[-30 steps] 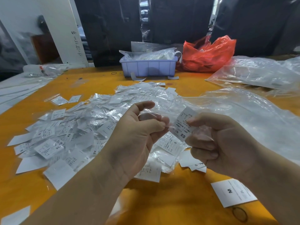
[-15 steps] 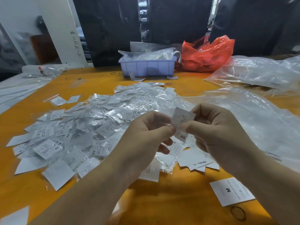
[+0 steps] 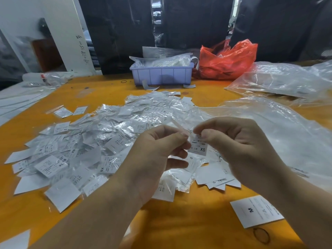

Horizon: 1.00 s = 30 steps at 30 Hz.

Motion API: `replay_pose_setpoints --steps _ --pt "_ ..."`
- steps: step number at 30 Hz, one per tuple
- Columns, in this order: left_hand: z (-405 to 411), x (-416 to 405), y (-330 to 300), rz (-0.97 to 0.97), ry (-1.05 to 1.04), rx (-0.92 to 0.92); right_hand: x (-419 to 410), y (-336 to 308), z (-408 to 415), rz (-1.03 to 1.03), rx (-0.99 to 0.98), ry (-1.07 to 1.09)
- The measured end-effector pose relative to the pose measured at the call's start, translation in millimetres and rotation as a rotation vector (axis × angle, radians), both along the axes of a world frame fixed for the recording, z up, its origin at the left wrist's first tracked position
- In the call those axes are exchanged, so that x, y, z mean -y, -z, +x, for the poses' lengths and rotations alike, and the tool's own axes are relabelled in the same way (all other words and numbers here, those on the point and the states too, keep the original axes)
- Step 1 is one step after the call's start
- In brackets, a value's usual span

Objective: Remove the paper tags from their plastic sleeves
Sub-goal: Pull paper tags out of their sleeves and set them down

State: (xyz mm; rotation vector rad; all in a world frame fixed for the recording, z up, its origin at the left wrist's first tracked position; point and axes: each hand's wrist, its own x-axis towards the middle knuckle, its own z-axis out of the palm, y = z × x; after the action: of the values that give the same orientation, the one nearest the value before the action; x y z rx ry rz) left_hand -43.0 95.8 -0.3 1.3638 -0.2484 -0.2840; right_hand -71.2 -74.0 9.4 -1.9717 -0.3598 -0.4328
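Left hand [image 3: 158,150] pinches the clear sleeve's [image 3: 179,126] upper edge; right hand [image 3: 231,141] pinches the XS tag [image 3: 198,147]. Against half a second ago, the strip has lifted toward 11 o'clock, tag hanging at 5 o'clock: separation under way, judged incomplete

The XS tag [image 3: 199,147] has its top hidden behind the hands' fingertips [image 3: 203,135], its small print unreadable.

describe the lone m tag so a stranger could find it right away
Start at the orange table and go to its near right corner, past the right hand. The M tag lies flat and alone just above a small rubber band. Unlike the pile's tags, it is bare and larger.
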Motion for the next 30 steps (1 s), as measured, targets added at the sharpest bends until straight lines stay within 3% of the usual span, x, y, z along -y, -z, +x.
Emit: replay_pose_setpoints --steps 4,9,15,20,26,30 --pt "-3 0 -1 0.065 0.035 0.025 0 1 0 -0.085 0.002 -0.027" --pt "-3 -1 -1 0.183 0.036 0.053 5 1 4 -0.039 -0.083 -0.028" --pt "-2 0 0 0.221 -0.026 0.025 -2 2 0 -0.133 -0.092 -0.02" --pt "0 -4 -3 0.226 0.034 -0.03 4 3 6 -0.078 -0.173 0.012" --pt "1 -10 -9 0.424 0.023 0.159 3 0 4 -0.102 -0.227 -0.048" --pt "-1 -10 -7 0.425 -0.017 0.232 3 -4 2 -0.148 -0.256 -0.105"
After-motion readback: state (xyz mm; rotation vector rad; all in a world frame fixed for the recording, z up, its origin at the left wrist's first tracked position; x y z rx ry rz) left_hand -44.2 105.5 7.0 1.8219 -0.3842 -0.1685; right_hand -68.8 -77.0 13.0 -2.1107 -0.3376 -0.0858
